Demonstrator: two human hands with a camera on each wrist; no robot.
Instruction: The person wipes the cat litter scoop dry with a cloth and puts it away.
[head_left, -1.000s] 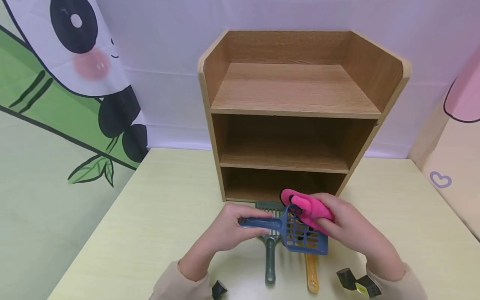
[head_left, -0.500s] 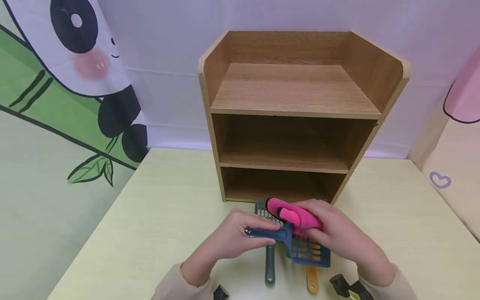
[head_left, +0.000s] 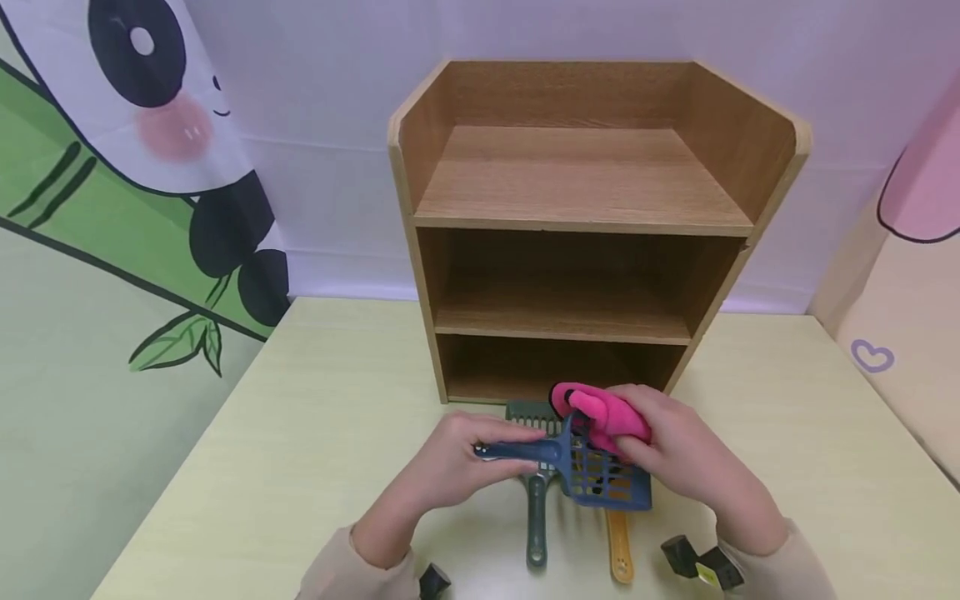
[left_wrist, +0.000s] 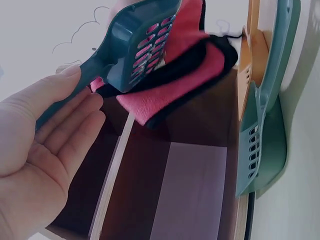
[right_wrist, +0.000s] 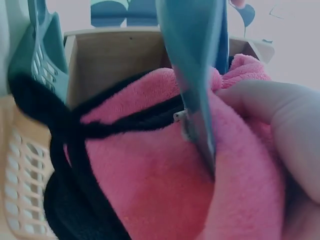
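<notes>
My left hand [head_left: 453, 467] pinches the handle of a blue slotted litter scoop [head_left: 552, 451] between thumb and fingers, holding it above the table. A pink cloth [head_left: 603, 412] with black edging is bunched in my right hand [head_left: 678, 442] against the scoop's far rim. In the right wrist view the pink cloth [right_wrist: 155, 185] folds around both sides of the scoop's edge. Beneath lie a dark green litter scoop [head_left: 536, 517] and an orange scoop [head_left: 619, 546], their handles toward me. The blue scoop and cloth partly cover both heads.
Just behind the scoops stands a wooden shelf unit [head_left: 585, 223] with a top tray and two lower compartments. The pale table [head_left: 300, 417] extends to both sides. A printed fabric backdrop [head_left: 330, 125] hangs behind. Black wrist devices [head_left: 701, 562] show near the sleeves.
The cloth and right hand moved down and left along the scoop, then back up and right. The blue scoop dipped and tilted, then rose again. The lying scoops stayed put.
</notes>
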